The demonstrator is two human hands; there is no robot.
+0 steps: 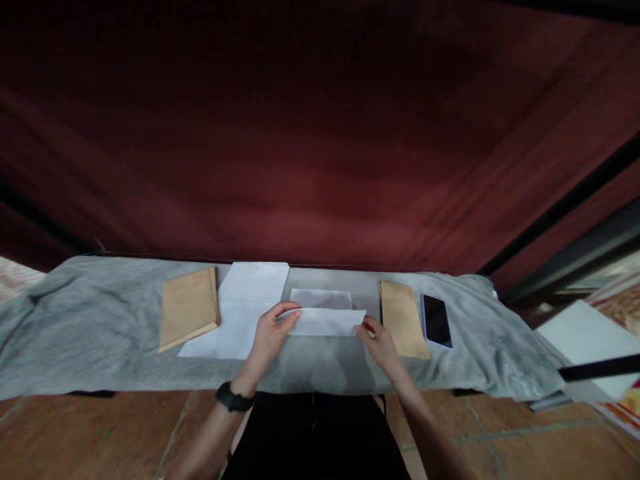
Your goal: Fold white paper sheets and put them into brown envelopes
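Note:
Between my two hands is a folded strip of white paper (327, 323), held level above the grey cloth. My left hand (273, 332) pinches its left end, thumb on top. At the other end, the thumb and fingers of my right hand (376, 340) are closed on the right corner. Just behind the strip lies another white piece of paper (320, 297), partly covered by it. White sheets with a crease (245, 303) lie to the left, beside my left hand. A brown envelope (403, 317) rests to the right of my right hand.
A stack of brown envelopes (189, 303) lies at the left. On the far right of the grey cloth (115, 320) is a phone (437, 321) with a dark screen. Dark red fabric (320, 167) hangs behind the table. A white board (590, 340) stands off the right end.

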